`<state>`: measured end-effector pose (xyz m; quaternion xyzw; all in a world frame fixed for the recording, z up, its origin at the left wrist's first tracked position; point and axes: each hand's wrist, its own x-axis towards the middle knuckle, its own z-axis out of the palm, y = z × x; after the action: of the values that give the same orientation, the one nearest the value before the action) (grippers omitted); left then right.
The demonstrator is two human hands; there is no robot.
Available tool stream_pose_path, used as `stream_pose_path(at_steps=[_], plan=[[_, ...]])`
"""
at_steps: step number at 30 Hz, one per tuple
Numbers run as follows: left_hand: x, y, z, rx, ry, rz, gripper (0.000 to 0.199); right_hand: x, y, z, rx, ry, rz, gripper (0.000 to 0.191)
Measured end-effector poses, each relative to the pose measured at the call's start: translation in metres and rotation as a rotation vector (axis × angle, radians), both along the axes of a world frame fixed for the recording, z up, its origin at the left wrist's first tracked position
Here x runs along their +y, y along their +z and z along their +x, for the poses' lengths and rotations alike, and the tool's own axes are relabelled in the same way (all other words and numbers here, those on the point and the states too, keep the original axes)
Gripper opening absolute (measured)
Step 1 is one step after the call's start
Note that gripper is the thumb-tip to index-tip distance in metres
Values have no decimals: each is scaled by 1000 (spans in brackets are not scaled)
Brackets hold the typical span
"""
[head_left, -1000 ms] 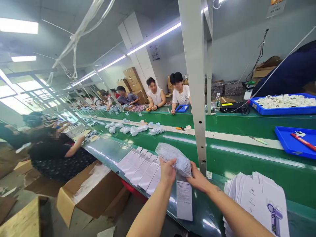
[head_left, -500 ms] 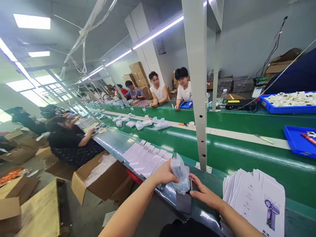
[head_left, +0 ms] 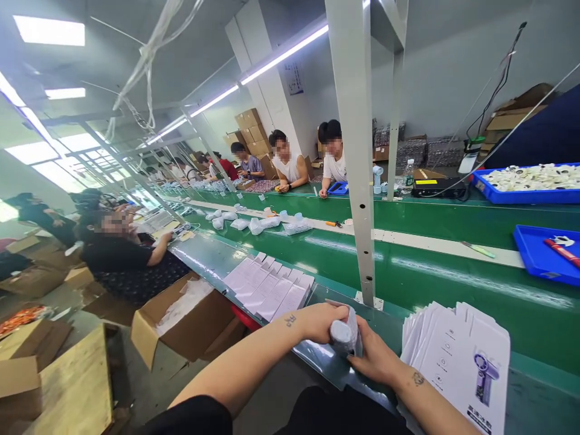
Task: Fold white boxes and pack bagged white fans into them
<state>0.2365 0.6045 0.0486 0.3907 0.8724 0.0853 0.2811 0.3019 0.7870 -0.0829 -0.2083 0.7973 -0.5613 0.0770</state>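
Note:
A wrapped item (head_left: 343,336) in clear plastic, with a pale round end facing me, is between my hands over the near edge of the bench. My left hand (head_left: 327,321) closes round it from the left and top. On its right side, my right hand (head_left: 374,351) is wrapped round it and a box wall that shows only in part. Left of my hands lies a row of white printed box sleeves (head_left: 269,287). To the right leans a stack of flat white boxes (head_left: 469,362) printed with a purple handheld fan.
A metal post (head_left: 356,151) rises just beyond my hands. Bagged items (head_left: 269,222) lie on the green belt (head_left: 435,278). Blue trays (head_left: 544,257) stand at right. A cardboard box (head_left: 183,320) and a seated person are at left; other people sit across.
The wrapped item has tipped so its round end faces me, and the grey box below it is now mostly hidden. My left hand has moved right and my hands are closer together.

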Motion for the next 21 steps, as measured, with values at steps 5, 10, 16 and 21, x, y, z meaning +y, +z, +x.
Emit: stream_pose_path(at_steps=[5, 10, 16, 21], plan=[[6, -2, 10, 76, 88, 195, 75, 8, -1, -3, -26, -30, 6, 77], [1, -8, 17, 208, 16, 6, 15, 8, 1, -4, -41, -17, 78, 71], [17, -45, 31, 319, -7, -12, 20, -11, -12, 2, -18, -58, 73, 75], [6, -33, 46, 197, 102, 408, 17, 28, -36, 7, 22, -231, 28, 71]])
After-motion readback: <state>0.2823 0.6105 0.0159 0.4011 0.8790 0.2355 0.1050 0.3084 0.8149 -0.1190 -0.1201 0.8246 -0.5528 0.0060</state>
